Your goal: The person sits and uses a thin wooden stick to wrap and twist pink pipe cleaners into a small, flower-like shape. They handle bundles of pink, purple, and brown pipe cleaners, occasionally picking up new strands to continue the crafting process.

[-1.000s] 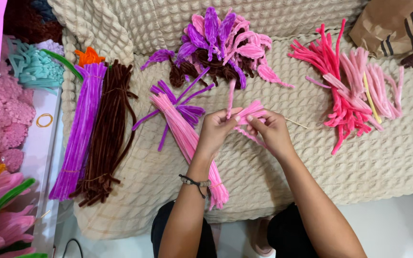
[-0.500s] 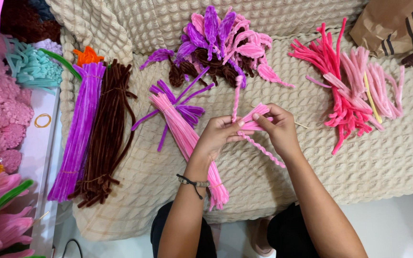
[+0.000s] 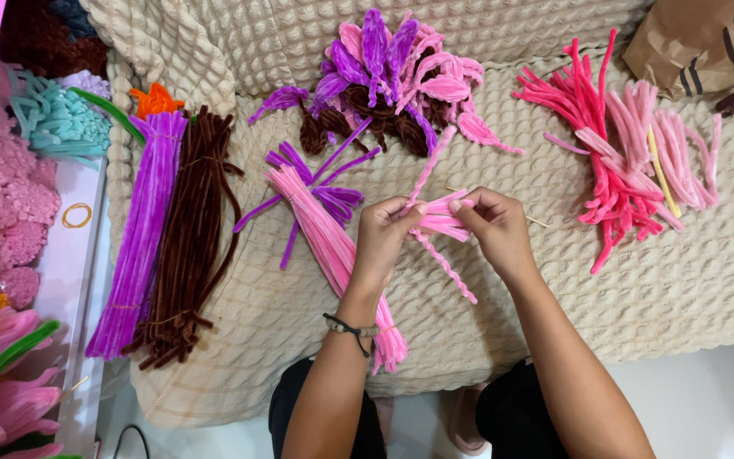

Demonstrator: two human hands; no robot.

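Observation:
My left hand (image 3: pixel 384 240) and my right hand (image 3: pixel 496 226) meet over a beige textured blanket (image 3: pixel 656 289). Together they pinch a small folded bundle of light pink pipe cleaners (image 3: pixel 442 216). Two twisted pink ends stick out of it, one up and one down to the right. A thin wooden stick (image 3: pixel 537 221) pokes out past my right hand. Just left of my left hand lies a long bundle of pink pipe cleaners (image 3: pixel 320 234).
Purple stems (image 3: pixel 139 238) and brown stems (image 3: pixel 187 242) lie at the left. A heap of purple and pink petals (image 3: pixel 392 72) sits at the back, pink stems (image 3: pixel 618 166) at the right. A brown bag (image 3: pixel 698 42) and trays of finished flowers (image 3: pixel 2 212) border the blanket.
My hands have drawn closer together around the pink bundle, and it now sits folded between my fingertips. The twisted end has swung to point upward.

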